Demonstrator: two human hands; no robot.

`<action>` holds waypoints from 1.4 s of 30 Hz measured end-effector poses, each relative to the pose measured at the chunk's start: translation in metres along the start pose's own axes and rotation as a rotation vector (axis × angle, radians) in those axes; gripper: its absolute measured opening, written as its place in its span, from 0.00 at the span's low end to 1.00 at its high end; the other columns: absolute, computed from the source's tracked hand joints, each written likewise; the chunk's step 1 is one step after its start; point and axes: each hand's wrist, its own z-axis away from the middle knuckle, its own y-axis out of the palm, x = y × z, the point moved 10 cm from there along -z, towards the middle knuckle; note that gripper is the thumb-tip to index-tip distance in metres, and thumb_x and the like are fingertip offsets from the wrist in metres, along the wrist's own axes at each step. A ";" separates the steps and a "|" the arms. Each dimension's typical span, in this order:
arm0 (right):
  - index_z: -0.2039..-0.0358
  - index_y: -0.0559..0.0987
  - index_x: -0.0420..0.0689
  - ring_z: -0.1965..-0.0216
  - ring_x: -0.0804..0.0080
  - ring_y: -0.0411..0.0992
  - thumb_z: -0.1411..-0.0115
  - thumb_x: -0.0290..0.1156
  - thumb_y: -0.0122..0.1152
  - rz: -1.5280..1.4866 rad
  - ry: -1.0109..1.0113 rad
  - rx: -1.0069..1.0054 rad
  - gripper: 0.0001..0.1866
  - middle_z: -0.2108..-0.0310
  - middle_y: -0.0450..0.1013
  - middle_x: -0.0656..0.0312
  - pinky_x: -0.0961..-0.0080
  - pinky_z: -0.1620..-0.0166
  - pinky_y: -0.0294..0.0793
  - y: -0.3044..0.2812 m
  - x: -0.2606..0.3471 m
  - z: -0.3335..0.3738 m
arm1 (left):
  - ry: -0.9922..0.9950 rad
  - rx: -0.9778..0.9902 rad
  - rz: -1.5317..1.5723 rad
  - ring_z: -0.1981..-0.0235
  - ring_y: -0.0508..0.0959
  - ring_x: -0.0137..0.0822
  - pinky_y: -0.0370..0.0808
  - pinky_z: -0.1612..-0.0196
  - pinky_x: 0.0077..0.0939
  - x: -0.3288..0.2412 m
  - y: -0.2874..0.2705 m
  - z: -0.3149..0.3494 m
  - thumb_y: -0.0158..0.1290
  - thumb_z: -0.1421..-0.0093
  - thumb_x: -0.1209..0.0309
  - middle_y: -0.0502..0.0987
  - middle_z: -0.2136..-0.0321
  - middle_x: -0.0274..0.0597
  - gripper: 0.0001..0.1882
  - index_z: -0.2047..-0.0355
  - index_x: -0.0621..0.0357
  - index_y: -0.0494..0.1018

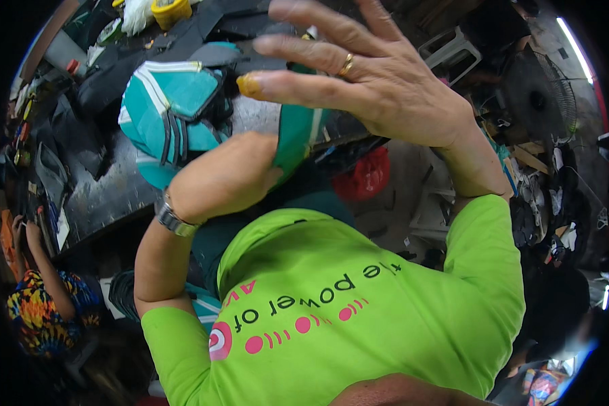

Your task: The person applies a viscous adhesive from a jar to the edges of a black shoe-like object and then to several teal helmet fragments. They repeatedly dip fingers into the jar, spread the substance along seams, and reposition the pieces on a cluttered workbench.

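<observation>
My left hand (227, 172), with a metal-banded watch on its wrist, is closed at the table's near edge. Its fingers grip a teal panel (294, 142) with a pale stripe along one side. Above that panel my right hand (392, 88) is raised, fingers spread and somewhat blurred, holding nothing. It wears a gold ring, and one fingertip is covered in something yellow. Just left of the hands lies a pile of teal pieces (142, 105) with white stripes and black edges, resting on the dark table (118, 189).
A yellow tub (172, 13) stands at the table's far side, near black sheet scraps (74, 135). A red plastic bag (365, 174) is beyond the table's right end. White plastic chairs (451, 55) and a fan (538, 101) stand to the right. Another person (51, 304) works at the left.
</observation>
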 end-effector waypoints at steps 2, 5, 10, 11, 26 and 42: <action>0.35 0.70 0.63 0.39 0.56 0.66 0.44 0.20 0.56 0.020 0.033 0.160 0.36 0.44 0.71 0.52 0.54 0.34 0.56 0.012 -0.010 0.001 | 0.096 0.090 -0.130 0.63 0.79 0.61 0.75 0.59 0.51 -0.010 0.004 -0.010 0.54 0.44 0.75 0.78 0.71 0.61 0.08 0.65 0.67 0.74; 0.35 0.71 0.62 0.51 0.66 0.74 0.49 0.10 0.53 -0.430 0.300 0.323 0.42 0.50 0.77 0.58 0.67 0.38 0.66 0.026 -0.058 0.030 | 0.161 0.015 0.026 0.63 0.78 0.60 0.75 0.60 0.49 -0.010 -0.011 -0.018 0.58 0.44 0.74 0.79 0.70 0.59 0.12 0.60 0.67 0.74; 0.31 0.65 0.47 0.53 0.81 0.70 0.48 0.13 0.58 -1.085 0.573 -0.184 0.41 0.53 0.74 0.64 0.79 0.47 0.71 0.014 -0.162 0.111 | 0.041 -1.017 0.452 0.50 0.74 0.31 0.73 0.54 0.25 0.055 -0.088 0.036 0.55 0.36 0.75 0.73 0.46 0.40 0.18 0.46 0.60 0.72; 0.29 0.62 0.49 0.52 0.79 0.71 0.44 0.14 0.59 -1.110 0.690 -0.287 0.41 0.53 0.74 0.64 0.79 0.48 0.72 0.020 -0.189 0.134 | 0.086 -1.283 0.449 0.49 0.73 0.33 0.71 0.51 0.23 0.064 -0.093 0.058 0.54 0.36 0.75 0.73 0.46 0.42 0.20 0.43 0.60 0.69; 0.26 0.44 0.68 0.47 0.47 0.73 0.38 0.04 0.39 -1.567 1.406 -1.692 0.49 0.35 0.56 0.43 0.39 0.50 0.77 0.336 -0.423 0.179 | -0.126 -0.694 -0.064 0.38 0.66 0.56 0.65 0.36 0.51 0.071 0.038 -0.047 0.62 0.42 0.67 0.70 0.46 0.50 0.22 0.47 0.57 0.75; 0.26 0.48 0.57 0.43 0.48 0.72 0.41 0.48 0.65 -1.008 1.902 -0.708 0.49 0.43 0.70 0.38 0.44 0.53 0.78 0.394 -0.489 0.154 | -0.163 -0.569 -0.105 0.44 0.73 0.49 0.66 0.37 0.54 0.076 0.049 -0.057 0.64 0.45 0.68 0.75 0.50 0.45 0.21 0.51 0.56 0.77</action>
